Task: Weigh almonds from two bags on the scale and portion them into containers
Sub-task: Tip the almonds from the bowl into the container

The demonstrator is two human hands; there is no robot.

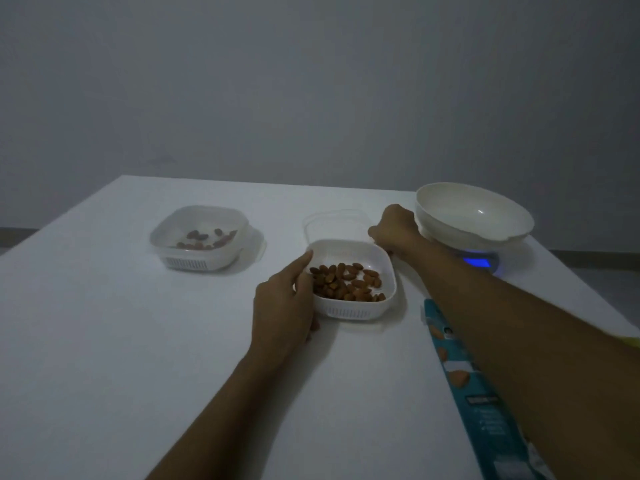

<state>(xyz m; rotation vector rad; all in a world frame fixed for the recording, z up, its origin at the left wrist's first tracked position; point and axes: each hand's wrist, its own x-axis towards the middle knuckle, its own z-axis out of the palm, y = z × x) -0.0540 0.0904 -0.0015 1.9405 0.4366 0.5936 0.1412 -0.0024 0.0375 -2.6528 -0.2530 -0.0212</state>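
Teal almond bag (485, 393) flat at 5 o'clock, partly under the right forearm. Left hand (284, 303) curls around the near-left rim of the open container (360, 306) at centre; almonds (346, 282) inside. Right hand (394, 230), at 1 o'clock, closed on the clear lid (332, 220) behind it. Lidded container (197, 237) at 10 o'clock. Scale (485, 263) with an empty bowl (474, 216) at 2 o'clock, display lit blue.

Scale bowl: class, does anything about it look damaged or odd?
Yes. The white bowl sitting on the scale seems to have a chip or notch in its near rim, and it sits tilted rather than level. No almonds appear spilled on the table.
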